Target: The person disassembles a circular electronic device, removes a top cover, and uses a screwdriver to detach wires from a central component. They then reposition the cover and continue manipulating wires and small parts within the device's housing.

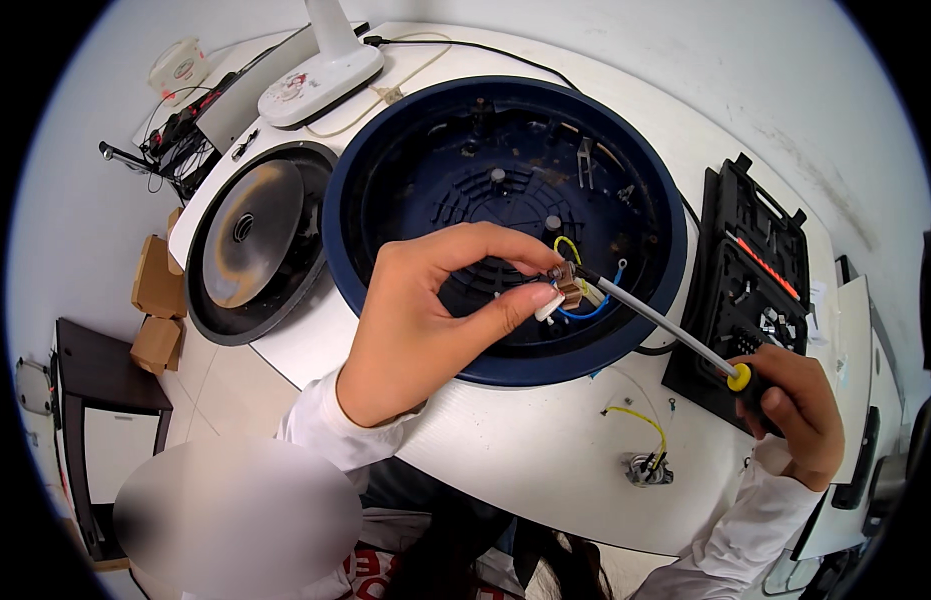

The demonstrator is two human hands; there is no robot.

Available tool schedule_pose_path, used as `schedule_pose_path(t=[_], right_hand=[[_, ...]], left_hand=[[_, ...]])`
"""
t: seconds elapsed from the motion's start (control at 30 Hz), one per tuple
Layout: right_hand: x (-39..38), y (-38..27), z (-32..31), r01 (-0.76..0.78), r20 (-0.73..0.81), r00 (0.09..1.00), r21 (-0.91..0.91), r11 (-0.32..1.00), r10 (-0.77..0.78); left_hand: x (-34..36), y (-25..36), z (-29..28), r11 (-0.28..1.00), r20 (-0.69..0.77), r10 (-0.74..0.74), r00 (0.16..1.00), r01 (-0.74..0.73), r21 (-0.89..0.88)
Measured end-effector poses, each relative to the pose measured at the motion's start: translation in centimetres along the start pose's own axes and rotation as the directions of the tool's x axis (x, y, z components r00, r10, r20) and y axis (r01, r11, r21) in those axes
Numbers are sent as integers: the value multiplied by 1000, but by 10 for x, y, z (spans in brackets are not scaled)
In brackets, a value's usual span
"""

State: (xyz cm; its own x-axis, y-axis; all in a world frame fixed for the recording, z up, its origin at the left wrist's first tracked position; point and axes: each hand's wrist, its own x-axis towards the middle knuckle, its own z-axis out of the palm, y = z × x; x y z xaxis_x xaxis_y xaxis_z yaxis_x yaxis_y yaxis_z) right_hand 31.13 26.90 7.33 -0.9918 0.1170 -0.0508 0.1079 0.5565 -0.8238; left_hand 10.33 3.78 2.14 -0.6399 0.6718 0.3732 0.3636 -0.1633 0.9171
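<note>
left fingers (507, 246) pinch a small part (570, 289), right fingers (786, 366) grip a screwdriver (668, 325): likely screwing or unscrewing; next calls for steady turning.

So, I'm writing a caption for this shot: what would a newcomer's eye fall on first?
Most likely the large, round, dark-blue basin on the white table, mid-view. Over its near right part, the left hand pinches a small brownish component, and the right hand holds a long, silver-shafted, yellow-collared screwdriver with its tip at that component. To the basin's right, a slim bright-red tool stands out in an open black tool case.
</note>
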Motion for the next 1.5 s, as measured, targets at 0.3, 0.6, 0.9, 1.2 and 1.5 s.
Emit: schedule_pose_path(t=[0.3,0.6,0.9,1.2,1.5], right_hand=[[0,-3,-5,10,-3,1000,-77,997,-10],[-7,3,21,-59,-337,932,228,972,136],[53,-38,88,16,-324,932,491,871,166],[64,-34,105,6,-309,935,502,865,173],[65,-27,110,37,-297,937,613,789,186]], left_hand=[[2,-10,2,978,-3,153,988,-151,144],[-4,-4,2,849,59,289,956,-284,446],[-6,-8,6,590,223,534,815,-549,592],[-9,-7,7,544,203,590,782,-571,615],[-11,-14,11,457,168,658,734,-567,685]])
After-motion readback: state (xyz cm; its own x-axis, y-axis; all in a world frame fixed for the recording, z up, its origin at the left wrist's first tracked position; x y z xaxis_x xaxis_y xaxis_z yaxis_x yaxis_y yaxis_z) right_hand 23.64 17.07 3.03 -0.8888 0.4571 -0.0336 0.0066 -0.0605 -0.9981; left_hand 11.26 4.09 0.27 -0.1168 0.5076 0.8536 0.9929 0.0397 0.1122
